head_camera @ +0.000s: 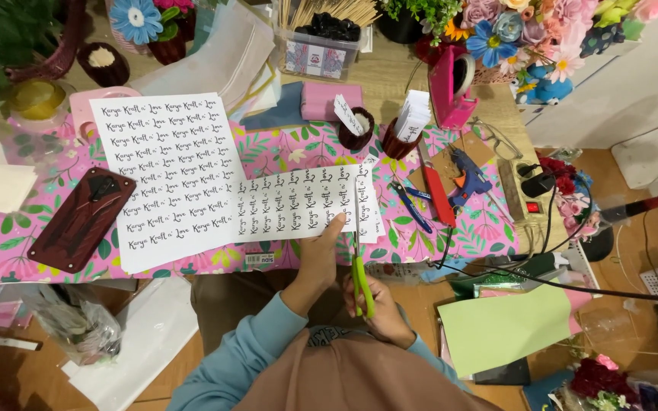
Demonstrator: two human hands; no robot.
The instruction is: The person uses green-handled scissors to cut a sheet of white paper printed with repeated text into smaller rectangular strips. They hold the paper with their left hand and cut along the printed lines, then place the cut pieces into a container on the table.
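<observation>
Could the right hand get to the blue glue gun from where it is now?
Probably yes, but not freely: the right hand is wrapped around green scissors cutting the printed strip. The glue gun lies uncovered, up and to its right, beside the red cutter.

Lower centre of the frame: the person's left hand (pixel 320 255) and right hand (pixel 378 304), both bare, emerge from long light teal sleeves with ribbed, snug cuffs. A dusty pink-brown cloth drapes from the bottom edge upward across the chest. Beneath it, a small patch of darker patterned fabric shows between the two forearms.
</observation>
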